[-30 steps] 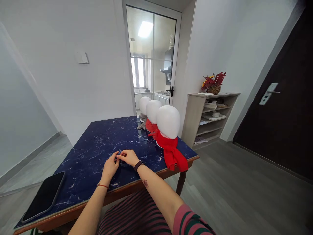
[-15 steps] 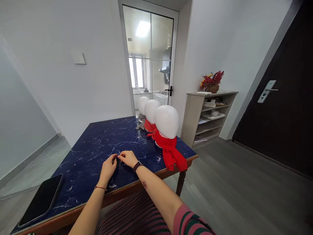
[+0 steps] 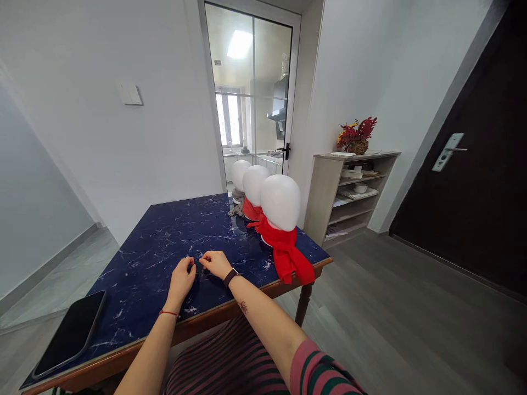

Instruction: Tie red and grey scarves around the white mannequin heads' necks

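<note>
My left hand (image 3: pixel 181 278) and my right hand (image 3: pixel 216 263) rest close together on the dark blue marble tabletop (image 3: pixel 164 241). Their fingertips meet in a pinch around a small dark object (image 3: pixel 200 267) that I cannot make out. A red string circles my left wrist and a dark watch sits on my right wrist. Three white mannequin heads stand in a row on the right side of the table. The nearest head (image 3: pixel 280 203) wears a red scarf (image 3: pixel 287 254) that hangs over the table's edge.
A black phone (image 3: pixel 69 333) lies at the table's near left corner. A wooden shelf unit (image 3: pixel 349 189) with a basket of red flowers (image 3: pixel 356 135) stands right of the table. Behind is a glass door (image 3: pixel 251 104); a dark door (image 3: pixel 481 175) is at far right.
The view has shifted slightly. Both hands stay pinched together at the same spot on the table.
</note>
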Motion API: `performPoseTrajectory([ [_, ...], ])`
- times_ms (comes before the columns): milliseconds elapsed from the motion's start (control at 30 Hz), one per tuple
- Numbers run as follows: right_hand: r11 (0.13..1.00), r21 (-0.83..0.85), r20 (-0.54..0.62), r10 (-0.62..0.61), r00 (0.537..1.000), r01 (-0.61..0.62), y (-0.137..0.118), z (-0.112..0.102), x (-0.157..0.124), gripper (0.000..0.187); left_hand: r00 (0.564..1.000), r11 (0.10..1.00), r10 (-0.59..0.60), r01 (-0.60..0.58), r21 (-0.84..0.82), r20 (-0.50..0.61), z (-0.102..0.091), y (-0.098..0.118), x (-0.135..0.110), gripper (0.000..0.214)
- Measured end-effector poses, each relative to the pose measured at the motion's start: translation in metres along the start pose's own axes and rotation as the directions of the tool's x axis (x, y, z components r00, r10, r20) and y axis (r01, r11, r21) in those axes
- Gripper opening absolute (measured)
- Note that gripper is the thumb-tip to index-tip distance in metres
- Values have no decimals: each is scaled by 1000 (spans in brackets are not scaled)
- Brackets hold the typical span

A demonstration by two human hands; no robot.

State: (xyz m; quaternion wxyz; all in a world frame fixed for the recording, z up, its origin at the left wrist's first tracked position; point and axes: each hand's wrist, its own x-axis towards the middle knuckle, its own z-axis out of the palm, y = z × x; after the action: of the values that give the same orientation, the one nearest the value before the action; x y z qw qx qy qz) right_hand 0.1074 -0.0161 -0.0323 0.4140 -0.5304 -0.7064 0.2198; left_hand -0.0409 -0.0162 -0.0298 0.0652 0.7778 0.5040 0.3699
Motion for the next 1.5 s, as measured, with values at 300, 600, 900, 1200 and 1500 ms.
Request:
performPoseTrajectory([
  [300, 1000, -11, -9, 8, 1000, -9, 1, 1, 0, 16, 993, 988, -120, 119, -99, -1, -5, 8, -2, 14],
  [600, 1000, -10, -19, -7, 1000, 7, 3, 2, -1, 15, 989, 982, -146, 144, -124, -3, -8, 9, -4, 24],
  [900, 1000, -3, -9, -12, 1000, 12, 5, 4, 0, 16, 987, 977, -161, 160, -141, 8, -7, 7, -4, 25],
  [1200, 1000, 4, -15, -4, 1000, 4, 4, 2, -1, 16, 986, 974, -169, 167, -155, -1, -7, 6, -5, 26],
  [1500, 1000, 1, -10, -1, 1000, 1, 2, 1, -2, 16, 987, 974, -164, 161, -161, -3, -9, 7, -5, 24],
])
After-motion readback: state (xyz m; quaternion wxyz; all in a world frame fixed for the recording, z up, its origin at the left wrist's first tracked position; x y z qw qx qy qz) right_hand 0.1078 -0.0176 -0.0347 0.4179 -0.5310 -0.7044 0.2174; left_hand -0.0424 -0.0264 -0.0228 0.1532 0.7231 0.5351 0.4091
